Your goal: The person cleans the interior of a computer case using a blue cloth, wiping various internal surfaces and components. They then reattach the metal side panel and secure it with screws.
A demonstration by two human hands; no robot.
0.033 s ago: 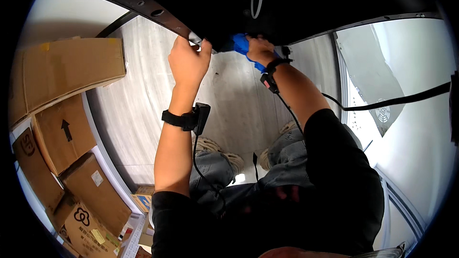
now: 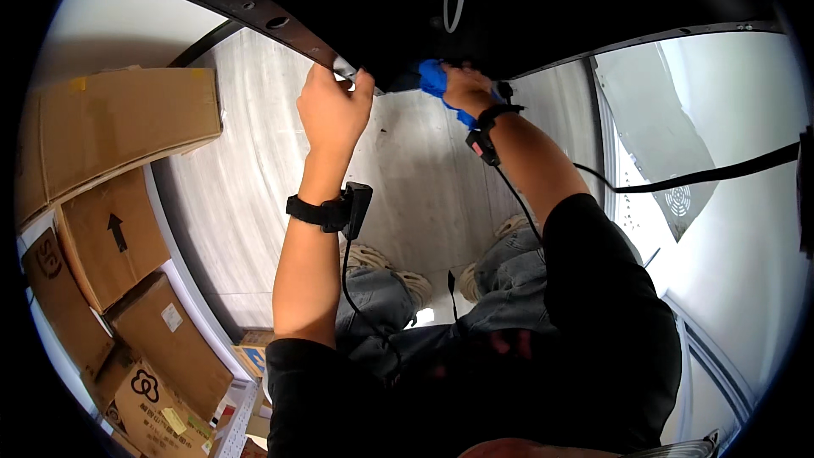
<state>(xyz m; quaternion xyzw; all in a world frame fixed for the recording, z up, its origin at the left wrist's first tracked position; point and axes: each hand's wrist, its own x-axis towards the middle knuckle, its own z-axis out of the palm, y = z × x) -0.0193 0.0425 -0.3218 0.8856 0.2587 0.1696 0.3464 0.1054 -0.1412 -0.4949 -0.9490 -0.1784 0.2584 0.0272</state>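
Observation:
My left hand point(image 2: 335, 106) has its thumb and fingers closed on the lower edge of a dark metal rail point(image 2: 280, 21) with screws and holes, near a shiny strip at its end. My right hand point(image 2: 465, 89) grips a bright blue cloth point(image 2: 432, 76) against the dark underside of the black structure, near the rail's far end; its fingertips are partly hidden. A white loop of cable or tie point(image 2: 458, 8) hangs above it. Black straps with small devices point(image 2: 356, 208) and thin cords are on both my wrists.
Stacked cardboard boxes point(image 2: 119, 123) fill the left side. A grey perforated panel point(image 2: 657, 119) and white surfaces point(image 2: 738, 246) are at the right, crossed by a black strap point(image 2: 712, 174). My legs and shoes point(image 2: 407, 284) stand on a pale wood-look floor point(image 2: 390, 170).
My right hand, with the blue cloth and wrist device, has shifted slightly to the right. My left hand stays in place on the rail.

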